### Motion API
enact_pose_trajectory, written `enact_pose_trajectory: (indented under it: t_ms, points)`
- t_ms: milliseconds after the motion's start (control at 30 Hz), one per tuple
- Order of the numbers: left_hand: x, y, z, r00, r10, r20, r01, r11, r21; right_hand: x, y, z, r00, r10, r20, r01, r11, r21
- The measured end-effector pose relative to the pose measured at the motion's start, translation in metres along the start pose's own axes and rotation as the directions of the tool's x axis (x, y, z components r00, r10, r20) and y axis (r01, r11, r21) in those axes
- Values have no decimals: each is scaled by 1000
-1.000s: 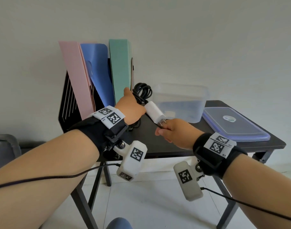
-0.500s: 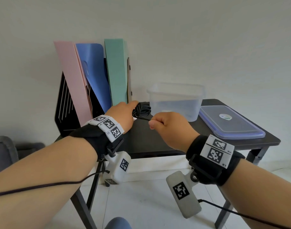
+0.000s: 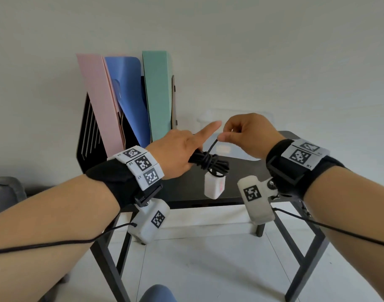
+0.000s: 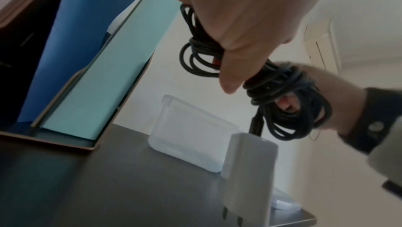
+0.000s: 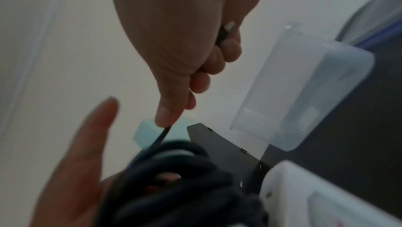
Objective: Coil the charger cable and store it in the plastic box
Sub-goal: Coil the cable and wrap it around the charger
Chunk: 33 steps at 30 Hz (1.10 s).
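While gripping the coiled charger cable (image 3: 210, 163) in the left hand (image 3: 178, 153), index finger straight, pinches the cable's free end in the right hand (image 3: 247, 136); both held above the black table (image 3: 182, 190), white adapter (image 3: 215, 187) dangling below the coil. Farther back on the table, clear plastic box (image 4: 191, 132) standing open, nothing visible inside. Beside it, file rack (image 3: 93, 136) holding pink, blue and green folders upright.

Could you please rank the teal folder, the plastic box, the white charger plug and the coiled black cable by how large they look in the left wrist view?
1. teal folder
2. plastic box
3. coiled black cable and white charger plug: alike, and both nearer the camera, so unranked.
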State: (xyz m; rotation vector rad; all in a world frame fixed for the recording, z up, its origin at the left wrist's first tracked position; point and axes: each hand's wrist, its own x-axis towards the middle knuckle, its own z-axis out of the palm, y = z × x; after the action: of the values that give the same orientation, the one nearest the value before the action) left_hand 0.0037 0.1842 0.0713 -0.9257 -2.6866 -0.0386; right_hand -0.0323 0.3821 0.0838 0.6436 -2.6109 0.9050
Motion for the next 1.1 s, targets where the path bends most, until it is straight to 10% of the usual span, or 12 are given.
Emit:
enact_pose_trajectory:
  t_ms: [200,367,600,733,1100]
  points:
    - [-4,3,-1,987,-109,-117,52,910,-412,-5,17,8,979,119,168,-157,960,232]
    - [-4,-1,1,894,-371,-251,25,601,-799,-12,17,20,954,125,272,-243,855,458]
    - [11,1,21,719,-692,-60,256,344,-903,-22,12,45,870,6,492,-384,633,672]
    - [16,2,27,642,-765,-56,477,456,-751,-29,13,64,896,61,439,-427,386,818]
    - [19,-10,29,617,-787,5,631,491,-600,-27,-17,72,840,447,308,-465,302,832]
